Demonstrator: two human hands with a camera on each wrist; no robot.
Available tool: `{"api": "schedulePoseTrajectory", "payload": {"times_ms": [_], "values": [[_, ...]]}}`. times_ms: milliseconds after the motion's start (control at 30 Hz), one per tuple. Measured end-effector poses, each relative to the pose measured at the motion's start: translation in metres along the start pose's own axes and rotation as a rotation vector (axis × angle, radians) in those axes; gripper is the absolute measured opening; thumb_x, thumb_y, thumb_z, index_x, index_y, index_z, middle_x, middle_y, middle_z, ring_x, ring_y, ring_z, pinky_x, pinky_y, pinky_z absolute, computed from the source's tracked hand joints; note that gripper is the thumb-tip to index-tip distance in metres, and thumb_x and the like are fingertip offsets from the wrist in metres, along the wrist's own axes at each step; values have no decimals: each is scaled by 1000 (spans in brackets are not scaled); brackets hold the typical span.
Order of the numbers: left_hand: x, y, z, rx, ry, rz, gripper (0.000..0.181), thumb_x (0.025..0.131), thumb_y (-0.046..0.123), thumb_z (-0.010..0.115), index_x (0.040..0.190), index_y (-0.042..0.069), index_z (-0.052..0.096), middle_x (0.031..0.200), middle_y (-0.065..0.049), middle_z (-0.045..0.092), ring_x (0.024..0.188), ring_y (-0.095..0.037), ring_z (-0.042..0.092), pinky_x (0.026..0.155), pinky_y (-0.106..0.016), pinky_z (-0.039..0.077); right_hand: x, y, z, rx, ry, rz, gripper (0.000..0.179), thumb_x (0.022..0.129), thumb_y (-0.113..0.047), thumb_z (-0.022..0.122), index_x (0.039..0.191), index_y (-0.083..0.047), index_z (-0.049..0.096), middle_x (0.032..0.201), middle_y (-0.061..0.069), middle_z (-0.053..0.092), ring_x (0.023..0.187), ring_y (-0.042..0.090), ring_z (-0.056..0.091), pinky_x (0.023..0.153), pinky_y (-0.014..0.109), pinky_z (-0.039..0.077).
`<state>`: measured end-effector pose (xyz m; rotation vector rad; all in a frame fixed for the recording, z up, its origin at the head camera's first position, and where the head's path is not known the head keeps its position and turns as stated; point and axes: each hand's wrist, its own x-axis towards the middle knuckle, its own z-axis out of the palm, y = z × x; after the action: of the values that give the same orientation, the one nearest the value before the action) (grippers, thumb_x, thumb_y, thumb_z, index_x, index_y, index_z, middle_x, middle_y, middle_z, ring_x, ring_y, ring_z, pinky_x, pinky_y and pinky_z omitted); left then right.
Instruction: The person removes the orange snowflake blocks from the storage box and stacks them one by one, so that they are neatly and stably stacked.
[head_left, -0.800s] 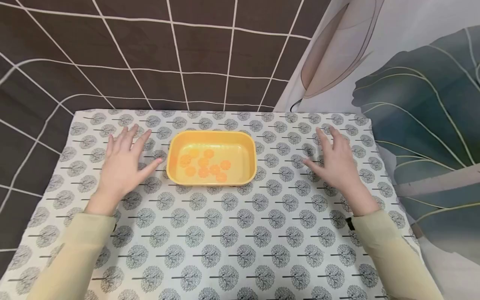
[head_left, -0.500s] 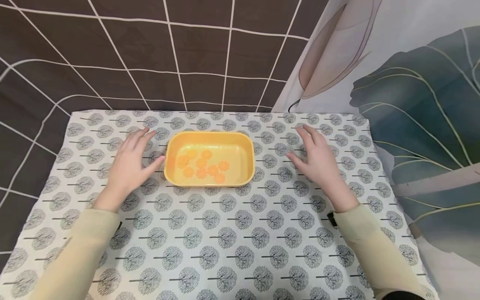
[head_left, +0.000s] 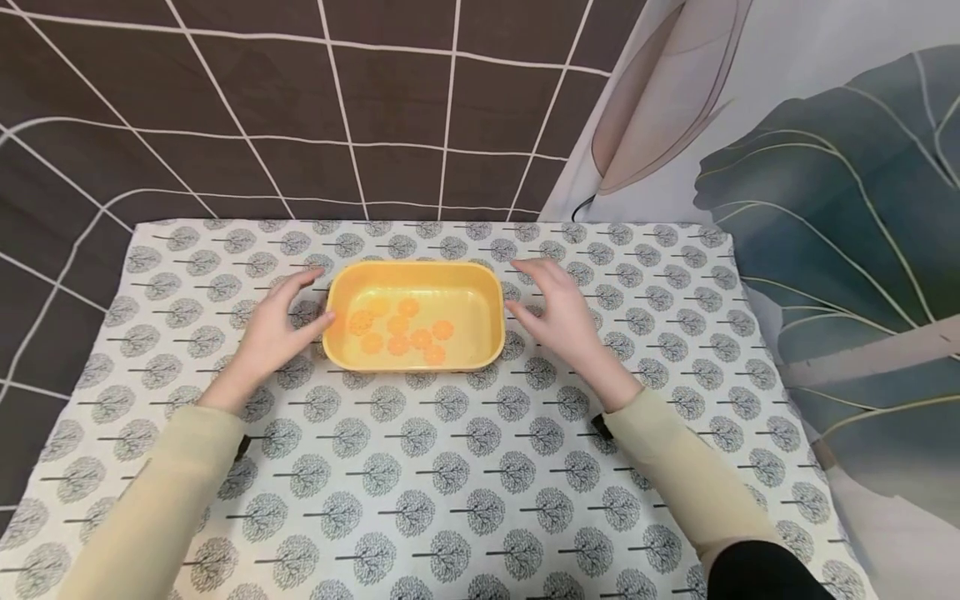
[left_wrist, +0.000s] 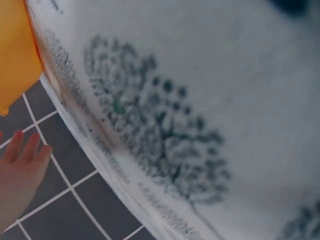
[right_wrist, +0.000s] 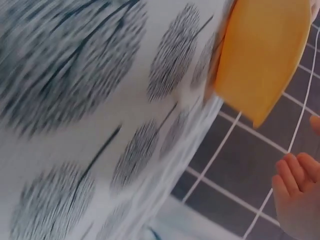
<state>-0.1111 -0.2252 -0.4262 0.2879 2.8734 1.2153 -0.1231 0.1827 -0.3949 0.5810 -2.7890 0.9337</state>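
A yellow rectangular tub (head_left: 476,333) with rounded corners stands on the cloth in the head view. Several flat orange flower-shaped pieces (head_left: 397,343) lie scattered over its bottom, mostly toward the left. My left hand (head_left: 268,335) is at the tub's left end, fingers spread and thumb tip at the rim; whether it touches, I cannot tell. Just off the right end is my right hand (head_left: 564,321), its thumb and fingers apart and holding nothing. Both wrist views show the tub's outer wall (left_wrist: 17,50) and part of each hand, with loosely bent fingers.
A white cloth (head_left: 450,500) printed with grey trees covers the table. Behind it hangs a dark curtain (head_left: 397,100) with a white grid. To the right is a pale curtain with large leaf shapes (head_left: 840,208), and a thin black cord (head_left: 582,207) shows at the back edge.
Both hands have moved inward toward the tub, the right one travelling farther to the left. The tub stays on the cloth, and the view has shifted slightly.
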Motion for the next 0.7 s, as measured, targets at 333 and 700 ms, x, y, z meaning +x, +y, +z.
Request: {"api": "schedulePoseTrajectory", "payload": {"times_ms": [333,700], "values": [[1,-6,6,-286,-106,-88,71,95,8,77,157,-1,42,163,-27,45,149,-48,46,129,-54,39,23,-16,31,204,-198,-36,47,94,-11,79,138,-3,66,140,14,69,134,33,63,125,48,47],[0,-15,15,-702,-145,-122,74,97,-7,67,161,-3,31,162,-20,44,129,6,53,112,-5,46,53,-22,52,177,-439,-84,38,88,-5,84,125,-7,75,125,9,77,117,23,72,108,32,60]]}}
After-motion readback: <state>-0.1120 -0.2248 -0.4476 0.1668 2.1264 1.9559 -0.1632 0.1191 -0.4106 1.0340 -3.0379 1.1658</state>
